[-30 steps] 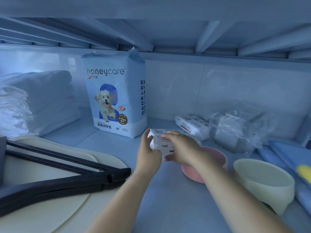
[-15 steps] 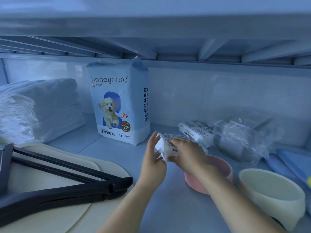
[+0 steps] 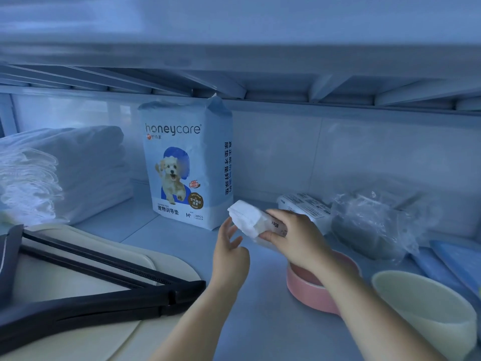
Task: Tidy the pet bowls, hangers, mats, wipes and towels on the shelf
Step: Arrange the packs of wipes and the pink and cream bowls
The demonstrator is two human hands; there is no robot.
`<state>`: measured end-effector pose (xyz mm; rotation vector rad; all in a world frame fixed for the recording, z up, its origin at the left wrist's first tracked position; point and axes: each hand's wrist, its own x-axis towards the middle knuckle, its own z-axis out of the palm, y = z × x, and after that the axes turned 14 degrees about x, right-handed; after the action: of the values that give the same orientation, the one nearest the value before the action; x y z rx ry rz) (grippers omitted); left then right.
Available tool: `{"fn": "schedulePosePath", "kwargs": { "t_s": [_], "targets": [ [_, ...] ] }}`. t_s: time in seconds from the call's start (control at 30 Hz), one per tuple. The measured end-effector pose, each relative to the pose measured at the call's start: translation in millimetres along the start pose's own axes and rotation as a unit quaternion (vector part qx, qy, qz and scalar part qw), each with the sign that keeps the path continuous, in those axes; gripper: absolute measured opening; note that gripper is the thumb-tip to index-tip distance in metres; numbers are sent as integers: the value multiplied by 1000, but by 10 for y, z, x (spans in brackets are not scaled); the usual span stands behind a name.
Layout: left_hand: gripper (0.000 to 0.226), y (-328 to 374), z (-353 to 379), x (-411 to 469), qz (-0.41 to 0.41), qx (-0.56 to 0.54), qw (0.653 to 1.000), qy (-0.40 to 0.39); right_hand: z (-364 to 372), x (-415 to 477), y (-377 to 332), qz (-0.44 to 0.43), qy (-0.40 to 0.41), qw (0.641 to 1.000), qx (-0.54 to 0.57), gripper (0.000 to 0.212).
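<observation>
My right hand grips a white pack of wipes, tilted with one end raised, above the shelf's middle. Just left of that pack my left hand hovers with fingers spread, its fingertips close to the pack's lower edge. A second wipes pack lies flat behind my right hand. Under my right wrist sits a pink pet bowl, and a cream bowl stands to its right. Black hangers lie across cream mats at the left. Folded white towels are stacked at the back left.
A tall honeycare pad bag stands upright at the back centre. Crumpled clear plastic over a grey item lies at the back right, with blue mats beside it. The upper shelf's ribs hang low overhead.
The wipes pack has been tipped up and turned in my right hand. My left hand has let go of it and drawn slightly away to the left.
</observation>
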<state>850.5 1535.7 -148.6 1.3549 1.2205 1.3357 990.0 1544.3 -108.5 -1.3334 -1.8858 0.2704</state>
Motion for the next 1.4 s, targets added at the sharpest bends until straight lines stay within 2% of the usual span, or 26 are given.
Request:
{"fn": "schedulePosePath", "kwargs": {
  "t_s": [0.33,0.5,0.63,0.87,0.93,1.07,1.17,1.27,1.4],
  "targets": [
    [85,125,-115,-105,104,-13,992,76,-180,22,-122,14,-25,973,228,27],
    [80,132,-83,-139,106,-30,992,64,-281,1,25,48,72,969,229,20],
    [82,125,-70,-134,81,-31,996,32,-269,-37,91,104,131,966,196,27],
    [95,140,-98,-120,21,-37,999,-25,-180,-86,-4,96,138,966,195,12],
    [94,128,-98,-127,26,-35,999,-19,-128,-111,-29,109,111,960,231,17],
    [87,144,-105,-151,17,-25,1000,2,-73,-126,-85,115,64,949,285,57],
    [85,173,-106,-166,21,-14,1000,4,-68,-115,-109,100,51,938,327,71],
    [86,182,-107,-177,31,-4,999,11,-84,-108,-121,89,40,929,357,74],
    [85,212,-125,-157,21,8,1000,19,-81,-102,-97,117,19,926,360,63]
  ]
}}
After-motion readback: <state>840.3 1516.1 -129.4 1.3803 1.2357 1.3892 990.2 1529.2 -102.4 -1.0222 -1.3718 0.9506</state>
